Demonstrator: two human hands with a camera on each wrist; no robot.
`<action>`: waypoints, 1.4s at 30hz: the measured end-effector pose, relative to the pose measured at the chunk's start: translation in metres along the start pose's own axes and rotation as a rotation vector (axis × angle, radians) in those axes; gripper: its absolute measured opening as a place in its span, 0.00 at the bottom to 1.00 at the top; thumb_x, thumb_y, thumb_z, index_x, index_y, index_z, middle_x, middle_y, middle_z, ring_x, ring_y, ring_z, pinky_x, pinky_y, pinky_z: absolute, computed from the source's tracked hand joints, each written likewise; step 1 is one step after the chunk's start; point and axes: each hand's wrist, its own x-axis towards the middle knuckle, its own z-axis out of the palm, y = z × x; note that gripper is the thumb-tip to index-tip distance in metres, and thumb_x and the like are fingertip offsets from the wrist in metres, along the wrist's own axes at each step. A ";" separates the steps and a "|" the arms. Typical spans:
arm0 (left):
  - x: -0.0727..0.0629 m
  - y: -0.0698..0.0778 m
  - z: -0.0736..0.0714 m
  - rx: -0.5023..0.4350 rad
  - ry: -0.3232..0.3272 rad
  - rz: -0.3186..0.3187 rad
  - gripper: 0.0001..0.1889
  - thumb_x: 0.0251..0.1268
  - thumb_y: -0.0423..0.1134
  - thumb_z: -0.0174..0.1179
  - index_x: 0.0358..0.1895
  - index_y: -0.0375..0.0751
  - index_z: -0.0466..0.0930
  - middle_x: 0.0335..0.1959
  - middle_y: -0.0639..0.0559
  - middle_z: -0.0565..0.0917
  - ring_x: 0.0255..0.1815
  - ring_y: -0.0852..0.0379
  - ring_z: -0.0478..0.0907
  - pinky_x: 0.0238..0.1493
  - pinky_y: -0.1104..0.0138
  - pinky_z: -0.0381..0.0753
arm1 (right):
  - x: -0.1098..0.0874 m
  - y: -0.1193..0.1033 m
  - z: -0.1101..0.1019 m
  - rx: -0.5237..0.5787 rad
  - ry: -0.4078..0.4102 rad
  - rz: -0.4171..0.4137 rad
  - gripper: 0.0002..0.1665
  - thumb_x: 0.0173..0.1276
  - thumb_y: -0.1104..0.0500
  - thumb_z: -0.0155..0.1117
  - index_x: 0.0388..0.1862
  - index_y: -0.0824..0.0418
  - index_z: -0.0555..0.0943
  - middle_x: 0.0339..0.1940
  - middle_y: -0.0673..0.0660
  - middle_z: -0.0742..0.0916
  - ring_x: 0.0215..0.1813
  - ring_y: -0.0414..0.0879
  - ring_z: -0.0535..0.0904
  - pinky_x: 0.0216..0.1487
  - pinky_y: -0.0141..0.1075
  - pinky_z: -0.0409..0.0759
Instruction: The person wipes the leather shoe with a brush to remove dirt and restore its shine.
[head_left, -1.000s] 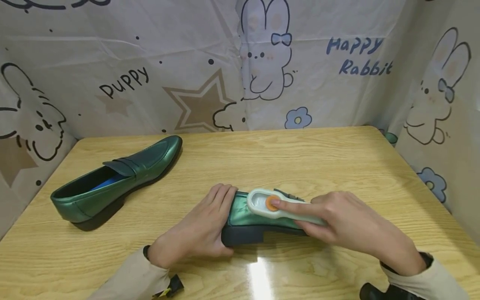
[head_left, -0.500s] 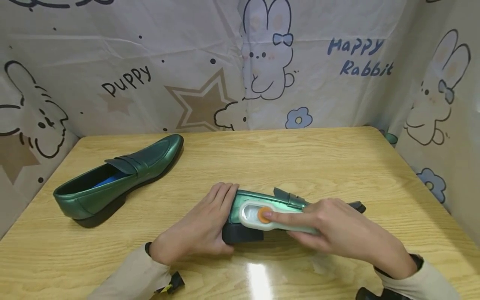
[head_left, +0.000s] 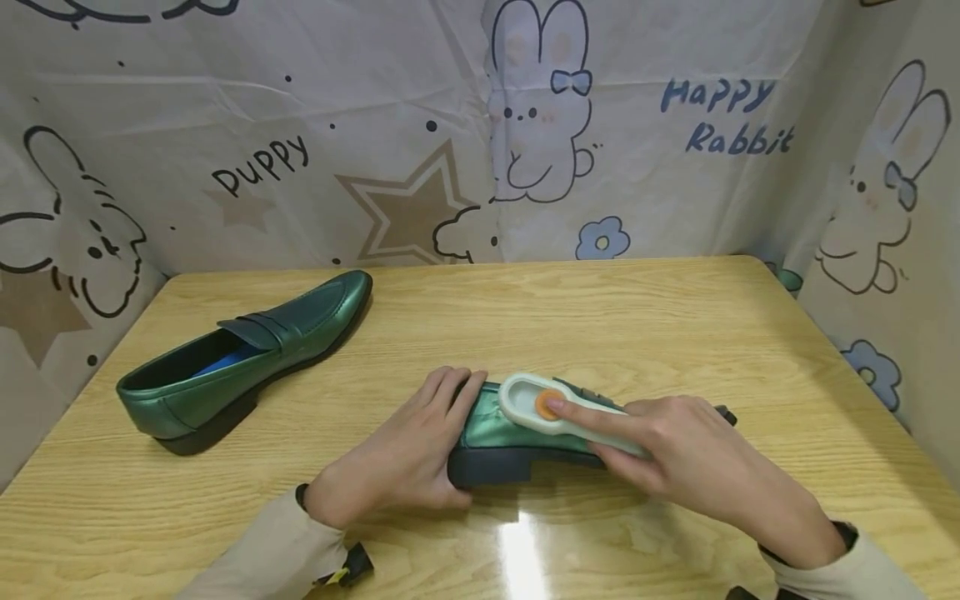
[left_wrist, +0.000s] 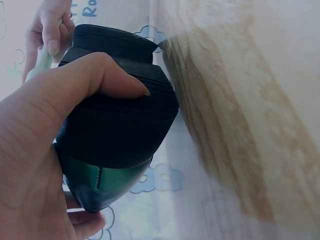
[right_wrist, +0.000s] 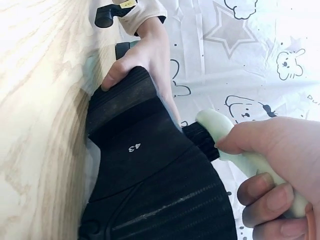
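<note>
Beige sleeves (head_left: 273, 542) with black inner cuffs (head_left: 848, 534); black left-wrist device (head_left: 362, 564) with a yellow patch (right_wrist: 128, 4)

Near your desk's (head_left: 600, 317) left edge, you have a lone green loafer (head_left: 247, 358); past the far edge is a printed backdrop (head_left: 397, 92), with a green patch (head_left: 789, 279), perhaps printed, by the far right corner.

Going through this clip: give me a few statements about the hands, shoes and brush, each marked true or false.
1. The right hand holds a pale green, paddle-shaped brush with black bristles. True.
2. The left hand holds nothing. False: the left hand grips the heel end of a metallic green loafer with a black sole.
3. That sole shows the number 43. True.
4. A matching green loafer stands on the wood-grain table. True.
5. The brush's round button is blue. False: the round button is orange.
</note>
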 end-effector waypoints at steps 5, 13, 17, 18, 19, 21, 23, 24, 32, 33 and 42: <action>-0.001 0.003 -0.002 -0.012 -0.006 0.021 0.65 0.29 0.62 0.75 0.72 0.33 0.49 0.64 0.39 0.61 0.65 0.43 0.57 0.68 0.55 0.61 | -0.007 -0.002 0.007 0.072 0.013 -0.045 0.32 0.67 0.53 0.64 0.69 0.35 0.69 0.16 0.35 0.63 0.18 0.26 0.51 0.17 0.20 0.58; 0.007 0.018 -0.014 -0.153 -0.023 0.072 0.58 0.37 0.67 0.71 0.67 0.35 0.54 0.61 0.44 0.61 0.64 0.48 0.56 0.71 0.51 0.52 | -0.013 -0.006 0.014 0.050 0.068 -0.126 0.26 0.74 0.44 0.52 0.69 0.37 0.70 0.17 0.36 0.63 0.19 0.25 0.50 0.19 0.17 0.54; 0.014 0.022 -0.011 -0.166 0.000 0.074 0.55 0.38 0.65 0.72 0.65 0.36 0.57 0.58 0.46 0.63 0.62 0.49 0.59 0.73 0.48 0.43 | -0.013 -0.004 0.017 0.012 0.140 -0.147 0.24 0.76 0.43 0.45 0.69 0.39 0.71 0.17 0.37 0.64 0.19 0.26 0.51 0.18 0.17 0.53; 0.015 0.022 -0.010 -0.157 0.003 0.065 0.54 0.38 0.64 0.72 0.65 0.35 0.57 0.57 0.46 0.63 0.62 0.49 0.59 0.73 0.49 0.43 | -0.013 -0.003 0.017 0.001 0.163 -0.144 0.24 0.76 0.43 0.44 0.68 0.39 0.72 0.17 0.37 0.64 0.19 0.26 0.52 0.18 0.17 0.52; 0.015 0.023 -0.010 -0.147 0.007 0.056 0.53 0.37 0.63 0.73 0.64 0.35 0.58 0.57 0.46 0.64 0.61 0.49 0.59 0.73 0.50 0.43 | -0.013 -0.001 0.018 -0.009 0.184 -0.141 0.24 0.76 0.43 0.43 0.68 0.39 0.72 0.17 0.37 0.65 0.19 0.26 0.52 0.18 0.17 0.52; 0.016 0.023 -0.008 -0.128 0.011 0.039 0.52 0.36 0.61 0.73 0.64 0.34 0.59 0.56 0.45 0.65 0.60 0.48 0.60 0.73 0.52 0.45 | -0.014 0.000 0.017 -0.018 0.202 -0.123 0.24 0.76 0.43 0.42 0.67 0.39 0.73 0.17 0.37 0.65 0.19 0.25 0.51 0.18 0.17 0.51; 0.017 0.023 -0.007 -0.116 0.014 0.032 0.52 0.34 0.59 0.73 0.63 0.34 0.59 0.55 0.45 0.65 0.60 0.48 0.59 0.73 0.54 0.47 | -0.016 0.001 0.017 -0.022 0.193 -0.097 0.24 0.76 0.42 0.42 0.67 0.38 0.72 0.17 0.36 0.65 0.19 0.25 0.52 0.18 0.17 0.52; 0.017 0.023 -0.007 -0.114 0.018 0.030 0.52 0.33 0.59 0.73 0.63 0.34 0.59 0.55 0.45 0.65 0.60 0.48 0.59 0.73 0.54 0.47 | -0.017 0.001 0.016 -0.019 0.179 -0.084 0.25 0.76 0.41 0.42 0.68 0.38 0.72 0.18 0.36 0.65 0.19 0.25 0.52 0.18 0.17 0.52; 0.018 0.023 -0.004 -0.099 0.039 0.022 0.55 0.30 0.60 0.73 0.64 0.33 0.59 0.55 0.45 0.66 0.59 0.48 0.60 0.71 0.56 0.52 | -0.023 -0.004 0.020 0.034 0.126 -0.170 0.25 0.76 0.44 0.46 0.69 0.41 0.72 0.17 0.38 0.63 0.20 0.26 0.50 0.19 0.16 0.52; 0.018 0.023 -0.004 -0.094 0.040 0.019 0.55 0.30 0.60 0.73 0.64 0.33 0.59 0.56 0.45 0.66 0.59 0.48 0.60 0.70 0.56 0.54 | -0.024 -0.004 0.020 0.035 0.129 -0.176 0.24 0.76 0.44 0.46 0.68 0.41 0.72 0.17 0.37 0.63 0.20 0.26 0.50 0.19 0.16 0.51; 0.017 0.022 -0.001 -0.076 0.062 0.014 0.57 0.29 0.62 0.71 0.66 0.34 0.58 0.58 0.44 0.67 0.60 0.48 0.61 0.65 0.58 0.62 | -0.025 -0.002 0.015 -0.034 0.172 -0.087 0.25 0.76 0.41 0.41 0.67 0.39 0.73 0.17 0.37 0.63 0.19 0.26 0.50 0.17 0.17 0.50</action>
